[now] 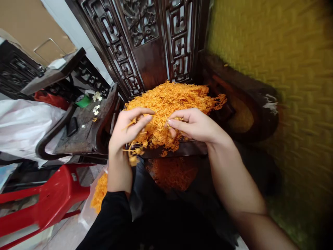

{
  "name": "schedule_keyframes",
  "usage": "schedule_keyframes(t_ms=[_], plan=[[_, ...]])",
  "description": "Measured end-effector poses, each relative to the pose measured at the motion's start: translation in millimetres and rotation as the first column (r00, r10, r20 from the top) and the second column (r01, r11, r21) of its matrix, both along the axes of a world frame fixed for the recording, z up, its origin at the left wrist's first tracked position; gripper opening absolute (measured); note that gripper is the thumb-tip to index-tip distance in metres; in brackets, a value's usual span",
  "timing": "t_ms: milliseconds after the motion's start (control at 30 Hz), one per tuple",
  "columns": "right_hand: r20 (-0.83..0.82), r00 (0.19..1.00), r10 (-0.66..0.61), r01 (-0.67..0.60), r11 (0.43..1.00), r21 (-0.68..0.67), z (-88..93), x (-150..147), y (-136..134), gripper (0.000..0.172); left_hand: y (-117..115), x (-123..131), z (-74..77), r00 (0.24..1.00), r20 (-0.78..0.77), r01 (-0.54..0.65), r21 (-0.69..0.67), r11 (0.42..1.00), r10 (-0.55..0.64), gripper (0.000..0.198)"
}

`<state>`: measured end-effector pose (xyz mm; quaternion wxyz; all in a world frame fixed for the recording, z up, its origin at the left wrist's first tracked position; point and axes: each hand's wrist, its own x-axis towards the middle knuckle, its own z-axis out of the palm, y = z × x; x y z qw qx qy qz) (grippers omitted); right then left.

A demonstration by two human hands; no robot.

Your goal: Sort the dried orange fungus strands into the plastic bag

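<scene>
Curling over a wiry orange heap [166, 97], the left hand [125, 126] holds thin orange sprigs [133, 159], thumb and forefinger parted; the right hand [196, 123] pinches a small orange piece [183, 120].

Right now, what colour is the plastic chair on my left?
Red; the plastic chair shows best in the head view.

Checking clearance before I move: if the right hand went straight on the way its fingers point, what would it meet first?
The right hand would probably meet the left hand across the small gap; depth is unclear, so it could brush the pile of orange sprigs first.
</scene>
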<state>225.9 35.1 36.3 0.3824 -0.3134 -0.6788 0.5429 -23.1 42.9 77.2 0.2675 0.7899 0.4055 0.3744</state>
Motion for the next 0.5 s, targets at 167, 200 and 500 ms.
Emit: schedule_keyframes(t_ms=[167, 200, 500], plan=[[0.081, 0.993, -0.084, 0.073, 0.988, 0.133, 3.7, -10, -5, 0.041, -16, 23, -6.4, 0.995, -0.050, 0.085, 0.041, 0.996, -0.083, 0.019], [0.088, 0.991, -0.096, 0.083, 0.987, 0.138, 3.9, -13, -7, 0.041, -17, 29, -10.8, 0.999, -0.008, 0.034, 0.065, 0.997, -0.034, 0.019], [0.034, 0.999, -0.026, 0.021, 0.992, 0.121, 29.6, -3, -37, 0.029, 12, 6, -4.3, 0.726, 0.551, -0.555, 0.115, 0.824, 0.412, 0.034]])
